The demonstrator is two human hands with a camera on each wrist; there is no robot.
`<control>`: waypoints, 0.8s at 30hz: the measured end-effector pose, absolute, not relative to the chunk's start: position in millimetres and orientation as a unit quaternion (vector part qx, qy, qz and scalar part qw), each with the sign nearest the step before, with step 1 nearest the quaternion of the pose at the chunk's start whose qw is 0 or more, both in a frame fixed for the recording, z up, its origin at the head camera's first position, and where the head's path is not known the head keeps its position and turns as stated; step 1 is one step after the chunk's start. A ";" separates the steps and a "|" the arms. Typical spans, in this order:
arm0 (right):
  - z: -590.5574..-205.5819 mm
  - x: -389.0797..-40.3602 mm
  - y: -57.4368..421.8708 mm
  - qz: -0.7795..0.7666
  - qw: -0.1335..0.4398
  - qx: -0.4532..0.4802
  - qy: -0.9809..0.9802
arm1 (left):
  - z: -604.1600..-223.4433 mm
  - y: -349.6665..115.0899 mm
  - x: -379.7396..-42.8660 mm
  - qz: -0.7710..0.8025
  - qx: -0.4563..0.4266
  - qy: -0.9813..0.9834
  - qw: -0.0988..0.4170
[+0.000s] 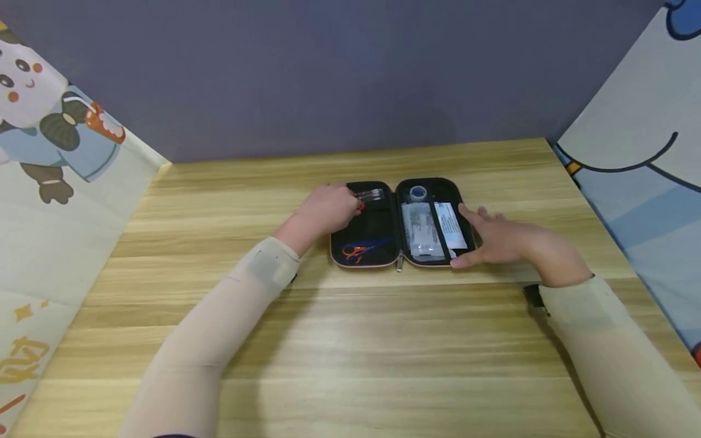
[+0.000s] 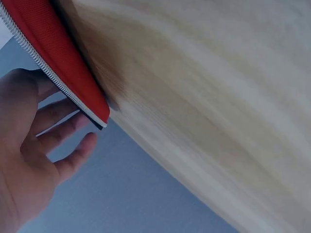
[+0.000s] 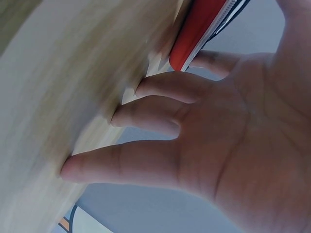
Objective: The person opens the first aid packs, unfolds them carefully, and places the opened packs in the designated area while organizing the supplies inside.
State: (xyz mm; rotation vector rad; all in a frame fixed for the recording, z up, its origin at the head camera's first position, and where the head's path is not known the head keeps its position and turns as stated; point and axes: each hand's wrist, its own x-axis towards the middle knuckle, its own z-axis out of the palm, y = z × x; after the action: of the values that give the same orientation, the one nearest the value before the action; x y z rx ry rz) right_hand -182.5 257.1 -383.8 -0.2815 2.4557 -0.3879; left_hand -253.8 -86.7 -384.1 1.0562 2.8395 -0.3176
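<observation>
A zippered case (image 1: 368, 226) lies unfolded on the table, black inside, with a red outer shell (image 3: 197, 31) in the right wrist view. Over its left half reaches my left hand (image 1: 331, 208), fingers near a small clear pack (image 1: 371, 195) and a bit of red. In the left wrist view the case's red side (image 2: 60, 53) hides the left fingertips, so I cannot tell whether they pinch anything. My right hand (image 1: 501, 240) spreads its fingers beside the right half, thumb at the lower right edge and several fingertips touching the table.
Orange-handled scissors (image 1: 356, 249) lie in the left half. In the right half are a tape roll (image 1: 418, 193), clear packets (image 1: 421, 228) and a white packet (image 1: 451, 225) under a black strap. A dark wall (image 1: 350, 79) rises behind the wooden table (image 1: 350, 365); printed panels flank it.
</observation>
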 end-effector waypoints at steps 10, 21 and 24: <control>-383.4 -185.0 258.9 -0.142 0.303 -0.117 0.935 | -383.4 -87.0 -250.5 -0.040 0.412 0.909 0.037; -381.4 -182.7 260.5 -0.145 0.304 -0.113 0.935 | -382.0 -46.8 -258.3 -0.061 0.410 0.910 0.011; -380.4 -183.4 259.3 -0.141 0.306 -0.118 0.934 | -383.5 -41.1 -263.2 -0.063 0.394 0.917 0.018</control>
State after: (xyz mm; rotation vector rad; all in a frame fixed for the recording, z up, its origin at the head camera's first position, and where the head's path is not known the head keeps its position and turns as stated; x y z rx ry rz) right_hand -183.4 259.3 -380.4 -0.3114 2.4714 -0.3743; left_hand -263.2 -41.1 -383.5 1.2240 2.8466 -0.1964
